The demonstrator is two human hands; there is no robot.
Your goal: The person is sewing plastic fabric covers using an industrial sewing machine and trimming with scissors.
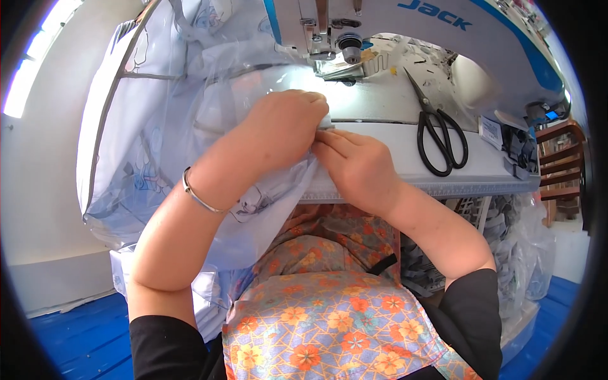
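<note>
A sewing machine (pixel 456 47), white with blue trim, stands over the table, its lit needle area just beyond my hands. Thin, pale, printed fabric (pixel 158 145) with dark edging spreads across the left side and hangs off the front edge. My left hand (pixel 288 123) is closed on the fabric's edge in front of the needle area. Close beside it, my right hand (pixel 358 161) pinches the same edge, fingertips pointing left. The two hands almost touch. Their fingers partly hide the bit of cloth between them.
Black-handled scissors (pixel 441 136) lie open on the table right of my right hand. A ruler strip (pixel 424 188) runs along the table's front edge. Small dark items and a label sit at the right end (pixel 500 136). A wooden chair (pixel 560 161) stands beyond, and scraps fill a plastic bag (pixel 522 247) below.
</note>
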